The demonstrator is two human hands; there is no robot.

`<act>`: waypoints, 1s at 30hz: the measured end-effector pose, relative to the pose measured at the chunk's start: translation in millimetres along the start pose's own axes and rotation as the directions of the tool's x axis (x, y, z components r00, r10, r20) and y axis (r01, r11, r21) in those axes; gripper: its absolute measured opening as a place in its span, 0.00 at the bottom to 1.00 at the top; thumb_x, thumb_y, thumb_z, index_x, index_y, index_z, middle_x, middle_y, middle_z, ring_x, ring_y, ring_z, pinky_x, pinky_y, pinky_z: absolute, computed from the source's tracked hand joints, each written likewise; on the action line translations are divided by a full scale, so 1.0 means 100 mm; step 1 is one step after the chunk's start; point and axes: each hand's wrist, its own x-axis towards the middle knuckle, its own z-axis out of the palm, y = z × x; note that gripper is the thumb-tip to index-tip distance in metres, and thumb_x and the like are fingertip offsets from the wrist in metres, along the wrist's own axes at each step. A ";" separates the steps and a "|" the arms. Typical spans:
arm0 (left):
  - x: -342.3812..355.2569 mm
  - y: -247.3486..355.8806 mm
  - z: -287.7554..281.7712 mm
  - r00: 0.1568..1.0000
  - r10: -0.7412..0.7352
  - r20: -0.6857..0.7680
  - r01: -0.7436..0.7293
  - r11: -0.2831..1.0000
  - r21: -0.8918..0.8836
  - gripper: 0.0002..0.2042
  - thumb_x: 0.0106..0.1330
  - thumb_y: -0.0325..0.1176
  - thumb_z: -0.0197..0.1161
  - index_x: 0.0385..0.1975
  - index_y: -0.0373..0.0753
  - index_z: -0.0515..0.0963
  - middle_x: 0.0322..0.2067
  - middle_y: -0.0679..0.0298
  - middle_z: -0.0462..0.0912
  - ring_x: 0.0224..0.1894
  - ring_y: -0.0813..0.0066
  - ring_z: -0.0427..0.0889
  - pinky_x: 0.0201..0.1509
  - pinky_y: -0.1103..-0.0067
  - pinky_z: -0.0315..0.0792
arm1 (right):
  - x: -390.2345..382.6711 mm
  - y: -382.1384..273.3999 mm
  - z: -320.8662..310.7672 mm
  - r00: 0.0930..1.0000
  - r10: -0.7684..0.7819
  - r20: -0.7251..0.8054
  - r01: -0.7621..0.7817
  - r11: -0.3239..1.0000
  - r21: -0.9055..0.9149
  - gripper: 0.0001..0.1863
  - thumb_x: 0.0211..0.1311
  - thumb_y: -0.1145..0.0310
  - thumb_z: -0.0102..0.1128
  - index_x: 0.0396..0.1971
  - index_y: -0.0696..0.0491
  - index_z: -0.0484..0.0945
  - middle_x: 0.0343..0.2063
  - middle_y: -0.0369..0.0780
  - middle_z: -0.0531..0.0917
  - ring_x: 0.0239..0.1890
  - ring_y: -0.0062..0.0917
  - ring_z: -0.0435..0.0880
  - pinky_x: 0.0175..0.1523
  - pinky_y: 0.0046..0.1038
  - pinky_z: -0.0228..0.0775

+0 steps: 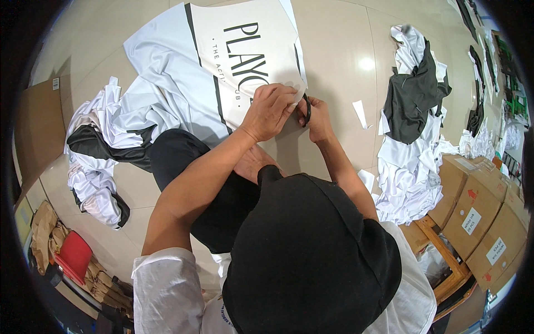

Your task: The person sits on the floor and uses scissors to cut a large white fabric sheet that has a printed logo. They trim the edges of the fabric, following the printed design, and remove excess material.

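Observation:
A printed fabric sheet (289,33) lies spread over the floor, cream with large black lettering and black side bands on a pale blue-white cloth. My left hand (266,113) is closed, its fingers pinching the sheet's near right corner. Just to the right, my right hand (319,119) grips a pair of black-handled scissors (306,109) at that same edge. Most of the blades are hidden by the hands and the cloth, so I cannot tell how wide they stand. The rest of the pale cloth (161,78) trails in folds to the left.
Heaped white and black fabric pieces (409,106) lie on the tiles to the right, near a thin white scrap (360,114). A crumpled white and black bundle (100,183) sits at left. Cardboard boxes (473,195) stand at lower right, a red object (73,256) at lower left.

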 end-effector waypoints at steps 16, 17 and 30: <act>-0.01 -0.01 -0.01 1.000 -0.010 -0.001 0.010 0.999 -0.035 0.08 0.80 0.35 0.61 0.53 0.46 0.76 0.61 0.65 0.82 0.65 0.56 0.76 0.70 0.57 0.64 | -0.01 0.12 0.08 0.999 0.000 -0.040 0.001 1.000 0.029 0.14 0.67 0.62 0.72 0.26 0.55 0.81 0.20 0.32 0.78 0.17 0.17 0.73 0.23 0.25 0.61; 0.00 -0.01 -0.01 1.000 0.003 -0.008 -0.003 0.999 -0.038 0.09 0.80 0.34 0.60 0.55 0.45 0.76 0.60 0.62 0.82 0.63 0.54 0.77 0.70 0.57 0.64 | -0.03 0.10 0.10 0.999 0.007 -0.052 -0.005 0.999 0.031 0.14 0.67 0.63 0.72 0.26 0.55 0.81 0.20 0.32 0.78 0.17 0.17 0.72 0.23 0.25 0.60; 0.01 -0.01 -0.04 1.000 0.016 -0.024 -0.018 0.998 -0.068 0.11 0.81 0.32 0.59 0.58 0.43 0.76 0.58 0.58 0.84 0.60 0.50 0.80 0.68 0.56 0.64 | -0.02 0.15 0.15 0.999 -0.003 -0.051 0.006 0.998 0.065 0.16 0.67 0.60 0.71 0.26 0.56 0.80 0.19 0.33 0.77 0.17 0.18 0.74 0.22 0.25 0.60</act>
